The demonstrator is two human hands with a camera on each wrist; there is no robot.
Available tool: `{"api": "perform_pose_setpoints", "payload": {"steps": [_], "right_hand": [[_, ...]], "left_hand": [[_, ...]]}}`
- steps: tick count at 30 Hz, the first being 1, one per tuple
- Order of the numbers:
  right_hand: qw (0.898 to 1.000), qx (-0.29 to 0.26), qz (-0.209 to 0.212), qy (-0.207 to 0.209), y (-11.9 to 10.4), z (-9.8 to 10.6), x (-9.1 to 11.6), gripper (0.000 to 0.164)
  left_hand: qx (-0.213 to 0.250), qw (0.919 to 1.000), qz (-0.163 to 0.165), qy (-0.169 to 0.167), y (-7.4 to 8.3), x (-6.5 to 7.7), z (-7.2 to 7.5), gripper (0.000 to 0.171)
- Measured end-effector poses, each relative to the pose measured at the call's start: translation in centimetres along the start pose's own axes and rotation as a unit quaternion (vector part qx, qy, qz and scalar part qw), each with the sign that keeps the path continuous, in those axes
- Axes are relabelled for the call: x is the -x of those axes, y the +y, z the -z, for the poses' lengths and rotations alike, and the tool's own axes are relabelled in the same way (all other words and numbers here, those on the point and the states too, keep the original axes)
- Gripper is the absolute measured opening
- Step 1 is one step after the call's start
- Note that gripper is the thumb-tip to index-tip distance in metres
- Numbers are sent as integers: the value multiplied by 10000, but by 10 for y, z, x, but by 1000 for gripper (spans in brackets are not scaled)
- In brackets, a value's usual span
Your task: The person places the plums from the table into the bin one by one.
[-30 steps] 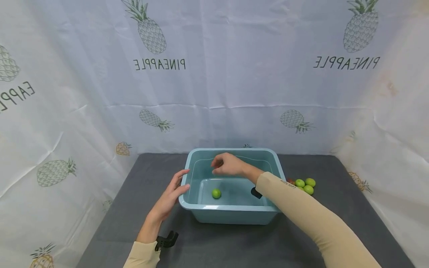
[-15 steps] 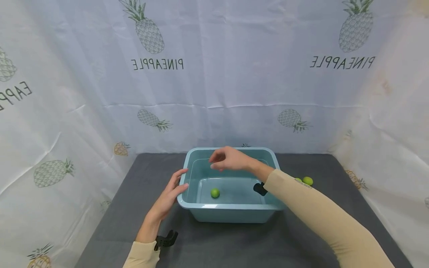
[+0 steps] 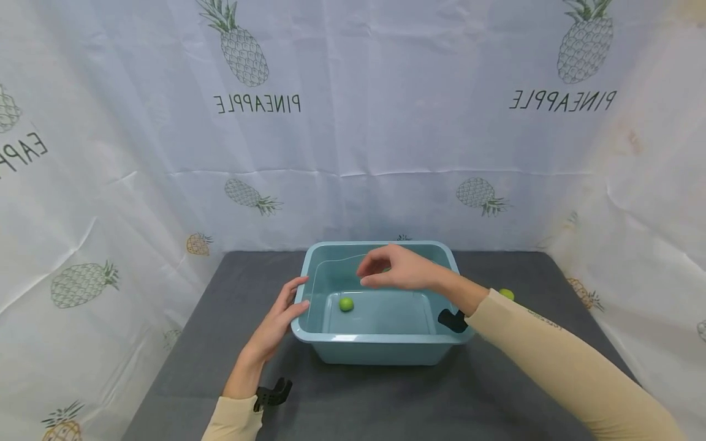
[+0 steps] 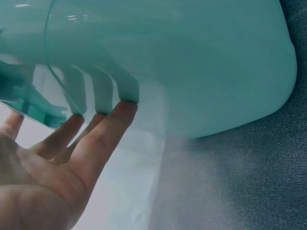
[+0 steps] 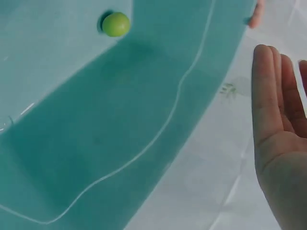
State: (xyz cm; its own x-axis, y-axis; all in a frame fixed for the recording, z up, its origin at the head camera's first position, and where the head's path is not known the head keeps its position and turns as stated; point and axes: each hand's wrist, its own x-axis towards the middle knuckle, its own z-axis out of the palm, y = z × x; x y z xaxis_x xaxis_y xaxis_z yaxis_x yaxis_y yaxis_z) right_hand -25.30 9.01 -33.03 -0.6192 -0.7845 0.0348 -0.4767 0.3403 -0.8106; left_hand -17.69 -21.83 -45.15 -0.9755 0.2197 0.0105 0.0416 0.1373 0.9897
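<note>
A light blue plastic basin (image 3: 380, 353) stands on the dark cloth. One green lime (image 3: 346, 304) lies on its floor, left of centre. My left hand (image 3: 278, 315) is at the basin's left rim, thumb and index fingertips right at the edge. In the left wrist view its nearly straight fingers (image 4: 103, 141) press the outer wall with their tips. My right hand (image 3: 408, 267) hovers over the back of the basin, fingers bent down and apart from the thumb. Nothing is between them; the right wrist view shows those fingers (image 5: 266, 91) long and straight.
Right of the basin, another green fruit (image 3: 507, 294) peeks out behind the right sleeve (image 3: 551, 355). The grey table cloth (image 3: 353, 404) extends in front and to both sides. A white curtain (image 3: 380, 141) with pineapple prints hangs behind.
The lime has shifted left and toward the back of the basin. My right hand has moved right, its sleeve now covering most of the fruit outside. The left hand stays put.
</note>
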Motion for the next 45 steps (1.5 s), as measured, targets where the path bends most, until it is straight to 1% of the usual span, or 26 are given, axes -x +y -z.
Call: {"api": "perform_pose_setpoints", "payload": {"steps": [5,9,14,19,24,28,32,35,41,45], "right_hand": [[9995,166,116,261,-7,5,18,22],[9988,80,145,470,-10,9,36,22],[9966,50,79,815,-11,14,58,20],[9922,83,-62,1241,-9,18,78,20],[9849,167,-98,1718,-3,21,101,18],[9782,332,-179,2041,4,23,117,19],[9715,463,-430,2285,13,25,131,22],[9671,446,-594,2432,23,25,139,24],[9594,454,-558,2727,45,24,149,26],[9482,696,-595,3043,63,24,153,25]], "left_hand": [[14,10000,-64,34,2,0,1,56],[34,9999,-115,-10,2,-1,2,56],[50,9999,-129,-38,0,-3,1,56],[-2,10000,-87,6,-2,-3,-1,56],[-9,10000,-42,28,-3,-3,-2,56],[15,10000,-34,36,-3,-3,-3,56],[46,10000,-38,33,-3,-2,-2,56],[93,9999,-23,29,-3,-1,-2,57],[55,10000,-19,56,-2,0,-2,57],[27,10000,-48,59,-1,0,-2,57]]}}
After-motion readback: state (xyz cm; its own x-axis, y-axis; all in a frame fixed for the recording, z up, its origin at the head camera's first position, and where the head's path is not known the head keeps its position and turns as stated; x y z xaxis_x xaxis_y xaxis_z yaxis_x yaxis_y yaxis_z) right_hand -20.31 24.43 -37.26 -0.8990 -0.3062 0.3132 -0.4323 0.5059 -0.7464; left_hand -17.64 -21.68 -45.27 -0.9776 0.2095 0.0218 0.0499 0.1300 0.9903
